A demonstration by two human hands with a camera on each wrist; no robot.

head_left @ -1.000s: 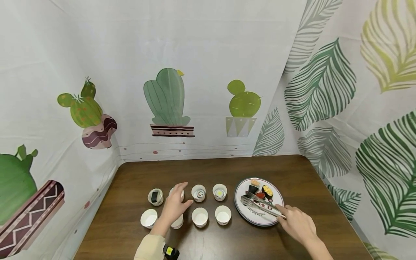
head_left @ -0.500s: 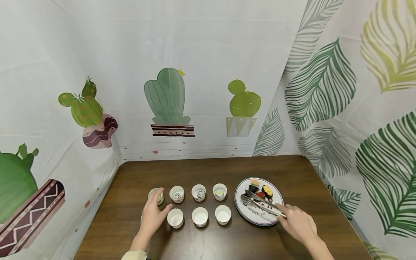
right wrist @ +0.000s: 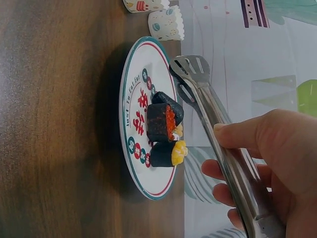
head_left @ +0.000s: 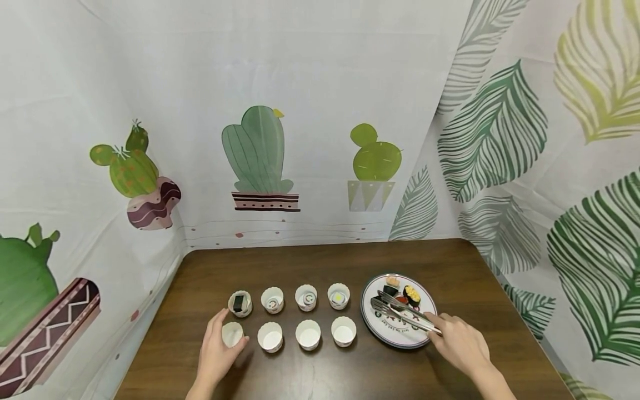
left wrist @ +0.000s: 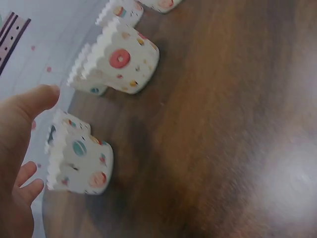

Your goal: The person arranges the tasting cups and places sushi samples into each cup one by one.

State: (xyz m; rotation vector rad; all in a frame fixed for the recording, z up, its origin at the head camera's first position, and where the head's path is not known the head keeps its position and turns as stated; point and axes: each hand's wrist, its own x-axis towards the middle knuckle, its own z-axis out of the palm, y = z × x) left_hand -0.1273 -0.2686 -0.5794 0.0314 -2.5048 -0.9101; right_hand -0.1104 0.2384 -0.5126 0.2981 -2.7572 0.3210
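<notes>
My left hand [head_left: 216, 351] is around the front-left paper cup [head_left: 232, 334], thumb and fingers spread on either side of it. In the left wrist view a gap shows between the fingers and this cup [left wrist: 81, 161]; contact is not visible. My right hand [head_left: 461, 345] grips metal tongs [right wrist: 223, 148], held above a round white plate [head_left: 400, 338]. Several sushi pieces lie on the plate, among them one with orange-red roe [right wrist: 161, 121] and one with yellow topping [head_left: 412, 294]. The tong tips hide part of the sushi in the head view.
Scallop-rimmed paper cups stand in two rows on the brown table [head_left: 320, 378]. Back-row cups hold small pieces, such as a black-wrapped one [head_left: 239, 303] and a roll [head_left: 308, 299]. Front-row cups like this one [head_left: 307, 335] show bare insides. A patterned cloth [head_left: 320, 72] hangs behind.
My left hand has moved left from above the second column of cups, then back toward me, to the front-left cup. The right hand and tongs have hardly moved.
</notes>
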